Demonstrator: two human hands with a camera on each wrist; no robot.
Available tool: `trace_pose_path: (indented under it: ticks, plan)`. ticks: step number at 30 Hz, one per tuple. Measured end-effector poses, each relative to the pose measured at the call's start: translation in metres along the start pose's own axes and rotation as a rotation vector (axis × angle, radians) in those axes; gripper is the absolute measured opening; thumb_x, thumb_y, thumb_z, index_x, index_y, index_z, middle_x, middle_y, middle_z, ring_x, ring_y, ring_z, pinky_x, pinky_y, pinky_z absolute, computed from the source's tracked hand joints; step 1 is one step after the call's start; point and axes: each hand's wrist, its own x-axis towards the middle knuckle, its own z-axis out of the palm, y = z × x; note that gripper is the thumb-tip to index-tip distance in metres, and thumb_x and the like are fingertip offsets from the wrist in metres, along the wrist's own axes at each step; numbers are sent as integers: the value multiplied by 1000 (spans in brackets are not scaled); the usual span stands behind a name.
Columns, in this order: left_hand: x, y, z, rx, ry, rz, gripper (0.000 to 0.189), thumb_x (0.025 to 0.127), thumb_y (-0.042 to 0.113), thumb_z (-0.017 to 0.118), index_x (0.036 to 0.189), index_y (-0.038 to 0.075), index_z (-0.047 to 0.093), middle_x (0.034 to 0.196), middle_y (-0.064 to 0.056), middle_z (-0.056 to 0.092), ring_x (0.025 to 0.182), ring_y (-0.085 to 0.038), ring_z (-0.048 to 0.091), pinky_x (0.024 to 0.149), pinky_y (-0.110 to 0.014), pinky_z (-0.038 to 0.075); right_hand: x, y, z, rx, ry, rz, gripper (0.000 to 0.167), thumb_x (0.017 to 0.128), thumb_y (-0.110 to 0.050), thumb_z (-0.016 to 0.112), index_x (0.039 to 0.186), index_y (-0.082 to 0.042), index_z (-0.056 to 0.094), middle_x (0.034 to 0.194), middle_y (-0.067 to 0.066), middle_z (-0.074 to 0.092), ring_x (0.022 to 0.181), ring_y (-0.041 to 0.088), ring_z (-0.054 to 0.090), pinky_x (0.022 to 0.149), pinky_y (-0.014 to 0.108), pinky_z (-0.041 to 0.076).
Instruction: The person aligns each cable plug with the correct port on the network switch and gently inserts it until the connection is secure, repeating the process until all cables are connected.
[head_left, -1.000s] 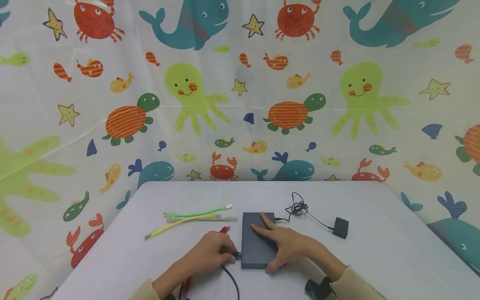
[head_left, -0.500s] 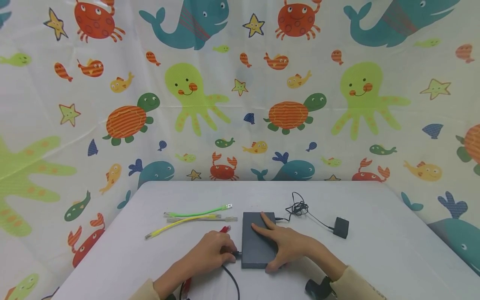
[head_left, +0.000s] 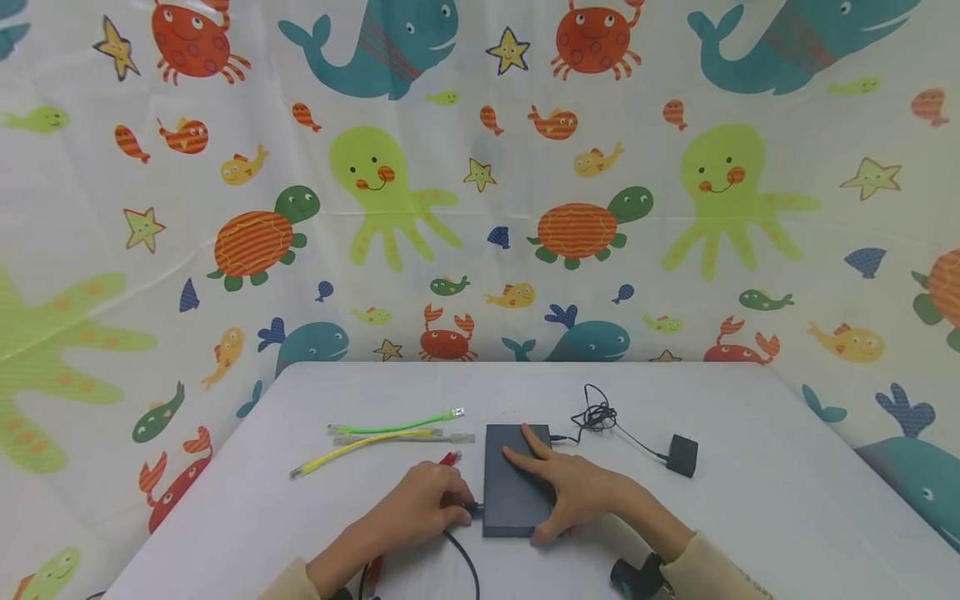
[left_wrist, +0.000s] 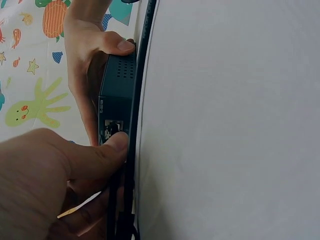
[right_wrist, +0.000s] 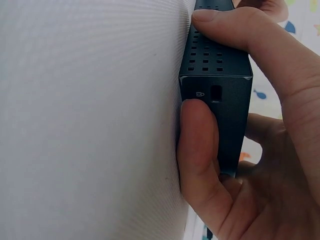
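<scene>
A dark network switch (head_left: 506,492) lies flat on the white table in the head view. My right hand (head_left: 577,487) grips it, thumb at the near edge, two fingers spread over the top, another finger against the side with the lock slot in the right wrist view. At the opposite side, my left hand (head_left: 423,504) pinches the plug (head_left: 476,509) of a black network cable (head_left: 467,558) right at a port (left_wrist: 114,126) in the switch's narrow face. Fingers partly hide that plug. A red cable (head_left: 451,458) passes beneath the left hand.
Green (head_left: 401,423), yellow (head_left: 360,454) and grey network cables (head_left: 457,438) lie at the back left. A thin power cord (head_left: 596,415) runs from the switch's right side to a black adapter (head_left: 682,456). A sea-animal curtain (head_left: 480,250) hangs behind the table.
</scene>
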Motion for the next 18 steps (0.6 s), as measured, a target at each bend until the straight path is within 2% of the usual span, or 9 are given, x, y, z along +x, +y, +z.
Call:
trace_pose_path:
  ticks: [10, 18]
  plan:
    - [0, -1, -1, -21, 5, 15, 15, 80, 20, 77, 95, 21, 76, 83, 17, 70, 76, 6, 56, 73, -20, 48, -1, -3, -2, -6, 0, 3, 108, 64, -58, 81, 152, -39, 21, 164, 5, -6, 135, 31, 40, 100, 49, 44]
    - [-1, 0, 0, -67, 4, -5, 14, 79, 19, 78, 93, 19, 76, 80, 17, 70, 71, 6, 55, 67, -17, 47, -3, -6, -2, 19, -1, 0, 109, 64, -57, 81, 153, -37, 22, 164, 8, -6, 139, 35, 36, 104, 55, 40]
